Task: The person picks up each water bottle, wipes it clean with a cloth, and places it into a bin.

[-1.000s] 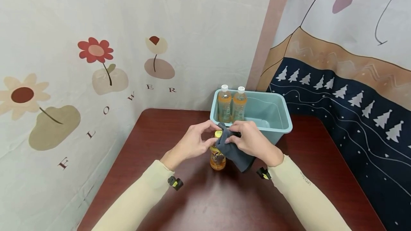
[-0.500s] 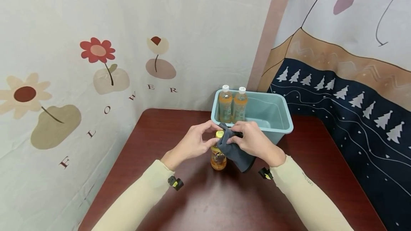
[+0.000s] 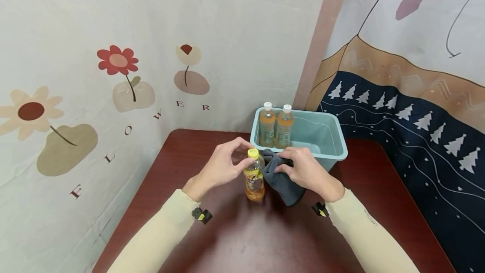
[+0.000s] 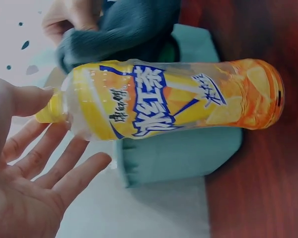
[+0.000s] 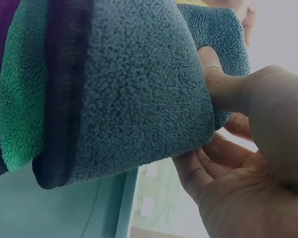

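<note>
An iced tea bottle [image 3: 254, 182] with a yellow-and-blue label stands upright on the table. My left hand [image 3: 221, 163] pinches its yellow cap [image 4: 52, 106] between thumb and fingers, while the other fingers spread out behind the neck in the left wrist view. Just right of the bottle, my right hand [image 3: 307, 172] holds a folded grey cloth [image 3: 282, 182] that hangs down. In the right wrist view the thumb presses on the cloth [image 5: 134, 94] with fingers beneath it; its dark edging and a green layer [image 5: 24, 94] show.
Behind the hands, a light blue plastic tub [image 3: 329, 163] stands on the dark red table [image 3: 189, 151]. Two white-capped bottles, one on the left [image 3: 267, 127] and one beside it [image 3: 284, 129], stand inside its left end. Patterned cloth hangings [image 3: 235, 33] rise at the back.
My left hand and the bottle have shifted slightly left, and my right hand with the cloth slightly right. The cloth has come away from the cap, which now shows fully.
</note>
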`<action>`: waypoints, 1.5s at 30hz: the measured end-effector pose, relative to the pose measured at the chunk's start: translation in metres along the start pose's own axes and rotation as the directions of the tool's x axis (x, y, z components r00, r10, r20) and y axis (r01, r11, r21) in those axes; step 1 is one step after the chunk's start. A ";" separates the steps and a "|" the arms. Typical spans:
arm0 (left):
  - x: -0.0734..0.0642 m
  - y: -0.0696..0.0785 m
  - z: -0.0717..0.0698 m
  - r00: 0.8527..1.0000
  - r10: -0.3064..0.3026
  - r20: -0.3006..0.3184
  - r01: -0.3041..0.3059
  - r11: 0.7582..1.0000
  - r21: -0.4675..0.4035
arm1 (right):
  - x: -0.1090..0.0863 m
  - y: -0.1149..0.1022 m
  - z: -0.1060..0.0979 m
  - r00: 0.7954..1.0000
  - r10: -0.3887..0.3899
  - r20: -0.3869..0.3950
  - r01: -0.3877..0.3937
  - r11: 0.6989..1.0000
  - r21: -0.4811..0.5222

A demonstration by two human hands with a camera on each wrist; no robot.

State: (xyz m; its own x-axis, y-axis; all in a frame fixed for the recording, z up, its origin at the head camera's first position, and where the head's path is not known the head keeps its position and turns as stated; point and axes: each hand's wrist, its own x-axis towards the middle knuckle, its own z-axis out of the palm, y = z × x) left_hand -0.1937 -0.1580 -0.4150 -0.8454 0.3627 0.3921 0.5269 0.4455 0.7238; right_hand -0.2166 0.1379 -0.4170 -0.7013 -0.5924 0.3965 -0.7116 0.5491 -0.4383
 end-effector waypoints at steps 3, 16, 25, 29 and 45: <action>0.004 0.007 -0.012 0.997 0.028 -0.078 -0.028 1.000 -0.007 | -0.003 0.003 -0.003 1.000 -0.010 -0.008 0.010 1.000 -0.003; 0.049 0.044 -0.055 0.889 0.169 -0.425 -0.165 0.985 0.046 | -0.014 0.009 -0.009 1.000 0.005 0.007 -0.005 1.000 0.009; 0.094 0.058 -0.042 0.854 0.176 -0.489 -0.164 0.984 0.067 | -0.023 0.014 -0.014 0.999 0.034 0.034 -0.034 0.999 0.012; 0.111 0.059 -0.027 0.890 0.172 -0.423 -0.146 0.985 0.094 | -0.028 0.018 -0.014 0.999 0.026 0.028 -0.026 1.000 -0.002; 0.151 0.019 0.034 0.989 -0.094 -0.114 0.116 0.971 0.207 | -0.039 0.025 -0.018 0.999 0.050 0.013 -0.050 0.999 -0.016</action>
State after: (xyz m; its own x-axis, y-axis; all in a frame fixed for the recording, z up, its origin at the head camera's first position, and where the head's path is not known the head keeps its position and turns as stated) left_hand -0.3082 -0.0672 -0.3617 -0.8955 0.2234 0.3849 0.4320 0.6444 0.6310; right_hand -0.2076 0.1854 -0.4287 -0.7355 -0.5718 0.3635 -0.6764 0.5875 -0.4442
